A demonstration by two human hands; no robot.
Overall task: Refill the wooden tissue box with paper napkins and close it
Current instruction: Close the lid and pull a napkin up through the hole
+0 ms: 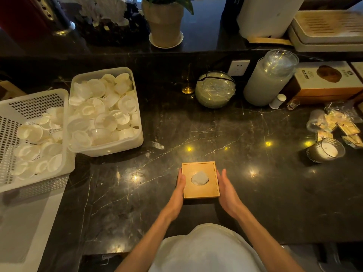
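The wooden tissue box is set flat on the dark counter, directly before the person, with a napkin showing through its round top opening. It is flanked by the left hand and right hand, palms flattened against opposite walls, fingers extended rather than curled, probably to steady or square it; the lid appears already seated.

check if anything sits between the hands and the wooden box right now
Nothing visible does. The left hand lies flat along the left side of the wooden box and the right hand along its right side, both open. The counter around the box is bare, and a napkin shows through the hole in the top.
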